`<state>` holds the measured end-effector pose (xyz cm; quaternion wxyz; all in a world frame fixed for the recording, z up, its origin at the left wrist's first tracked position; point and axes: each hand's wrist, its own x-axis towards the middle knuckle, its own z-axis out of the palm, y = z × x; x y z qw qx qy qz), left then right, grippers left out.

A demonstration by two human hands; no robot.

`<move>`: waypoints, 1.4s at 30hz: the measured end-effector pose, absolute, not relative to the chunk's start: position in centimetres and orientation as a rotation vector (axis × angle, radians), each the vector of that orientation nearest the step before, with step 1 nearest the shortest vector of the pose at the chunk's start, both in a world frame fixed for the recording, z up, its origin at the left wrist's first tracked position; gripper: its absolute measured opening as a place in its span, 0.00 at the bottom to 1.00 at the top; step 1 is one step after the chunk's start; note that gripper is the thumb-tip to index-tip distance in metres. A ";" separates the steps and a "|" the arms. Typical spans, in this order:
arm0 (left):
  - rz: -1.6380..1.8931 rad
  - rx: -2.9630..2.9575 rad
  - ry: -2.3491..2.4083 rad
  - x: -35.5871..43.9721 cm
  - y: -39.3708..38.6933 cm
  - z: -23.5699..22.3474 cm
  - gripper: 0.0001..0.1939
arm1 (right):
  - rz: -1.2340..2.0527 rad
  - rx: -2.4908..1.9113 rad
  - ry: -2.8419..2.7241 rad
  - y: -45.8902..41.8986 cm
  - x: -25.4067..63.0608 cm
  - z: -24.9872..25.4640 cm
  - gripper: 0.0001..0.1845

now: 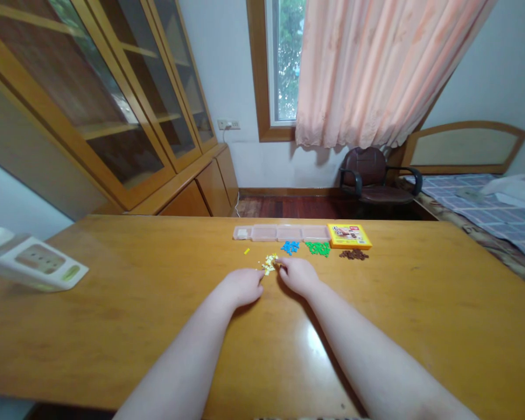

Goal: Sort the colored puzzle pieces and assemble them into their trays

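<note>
A small heap of pale yellow and white plastic pieces (269,264) lies on the wooden table between my two hands. My left hand (242,286) rests at the heap's near left side, its fingers curled and the index tip at the pieces. On the right edge of the heap, my right hand (298,274) has its fingers bent in, with the index tip touching it. Whatever either hand may pinch is too small to make out. Beyond them are blue pieces (290,248), green pieces (318,249) and brown pieces (354,254) in separate piles.
Behind the piles stands a clear compartmented plastic tray (265,233), with a yellow box (349,235) at its right end. A flat yellow piece (247,251) lies alone to the left. A white container (39,262) is at the table's left. Past the table is a chair (370,175).
</note>
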<state>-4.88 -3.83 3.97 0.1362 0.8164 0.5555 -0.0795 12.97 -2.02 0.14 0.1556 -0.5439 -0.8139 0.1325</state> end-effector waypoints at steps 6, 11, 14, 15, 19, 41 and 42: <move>-0.334 2.371 1.621 -4.0 -4.6 4.0 0.21 | 0.429 -1.649 -2.392 -1.9 13.2 0.6 0.21; -0.436 2.263 1.629 -3.2 -5.5 4.9 0.23 | 0.429 -1.691 -2.429 -1.9 13.0 0.7 0.22; -0.473 2.216 1.607 -3.0 -6.3 5.7 0.23 | 0.428 -1.712 -2.421 -1.7 13.0 0.6 0.21; -0.484 2.209 1.591 -2.9 -6.6 5.9 0.22 | 0.435 -1.721 -2.412 -1.7 13.0 0.6 0.21; -0.537 2.172 1.619 -2.6 -7.5 6.6 0.21 | 0.487 -1.773 -2.351 -1.5 13.0 0.6 0.20; -0.174 2.293 1.777 -4.2 -3.5 2.5 0.24 | 0.461 -1.712 -2.391 -1.7 13.2 0.9 0.23; -0.172 2.287 1.778 -4.2 -3.5 2.5 0.23 | 0.455 -1.707 -2.408 -1.7 13.2 0.9 0.23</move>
